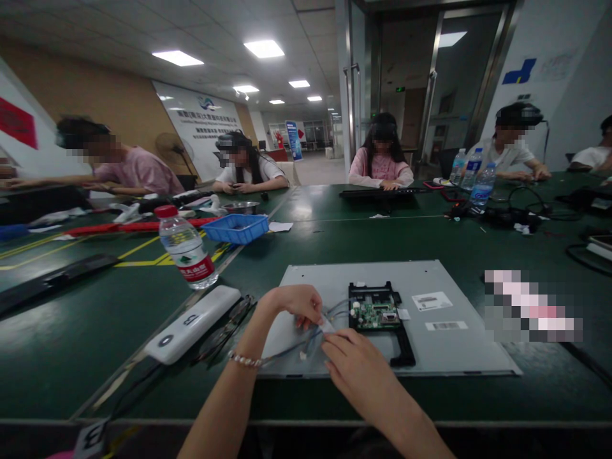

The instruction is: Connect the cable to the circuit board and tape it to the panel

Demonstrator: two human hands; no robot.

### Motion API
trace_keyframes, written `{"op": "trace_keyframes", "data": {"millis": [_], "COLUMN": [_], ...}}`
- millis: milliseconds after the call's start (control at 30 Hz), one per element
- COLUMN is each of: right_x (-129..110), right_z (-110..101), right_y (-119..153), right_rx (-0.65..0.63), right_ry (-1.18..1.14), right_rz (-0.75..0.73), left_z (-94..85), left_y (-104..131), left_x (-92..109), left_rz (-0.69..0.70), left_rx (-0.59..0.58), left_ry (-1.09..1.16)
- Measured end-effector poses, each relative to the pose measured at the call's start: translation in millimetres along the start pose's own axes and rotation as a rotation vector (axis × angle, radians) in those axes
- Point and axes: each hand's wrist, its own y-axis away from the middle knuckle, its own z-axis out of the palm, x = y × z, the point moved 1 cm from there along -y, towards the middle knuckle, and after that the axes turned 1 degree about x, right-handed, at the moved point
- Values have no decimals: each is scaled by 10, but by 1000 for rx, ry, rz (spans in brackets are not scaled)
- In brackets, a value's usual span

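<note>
A flat grey display panel (459,344) lies on the table before me with its back facing up. On it sits a black bracket (406,350) around a green circuit board (375,315). Thin bluish cables (287,350) run from the board towards the left, under my hands. My left hand (299,306) is closed, its fingertips pinching a small whitish strip (327,325) by the cables. From the near side, my right hand (356,360) grips the same strip between its fingers. Whether that strip is tape or a wrapping, I cannot tell.
Left of the panel are a white power bank (194,324), eyeglasses (224,331) and a water bottle (186,248). A blue tray (236,228) stands farther back. A blurred-out phone-shaped object (530,306) lies at right. Several people sit around the table.
</note>
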Motion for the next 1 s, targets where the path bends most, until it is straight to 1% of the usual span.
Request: {"op": "trace_keyframes", "data": {"millis": [167, 333, 633, 800, 900, 1000], "right_x": [4, 22, 61, 44, 29, 19], "right_z": [-33, -65, -30, -65, -107, -136], "right_y": [20, 41, 92, 116, 125, 132], "right_rx": [17, 30, 54, 52, 91, 122], "right_ry": [-3, 22, 99, 82, 59, 39], "right_rz": [-9, -24, -36, -42, -28, -8], "left_z": [-16, -58, -128, -167, -174, -153], "left_y": [0, 46, 121, 131, 161, 203], "left_x": [-23, -33, -91, -80, -24, 45], "left_rz": [-3, -25, -42, -1, 70, 119], "left_rx": [-1, 39, 75, 133, 180, 188], "left_ry": [-11, -69, -106, -111, -144, -181]}}
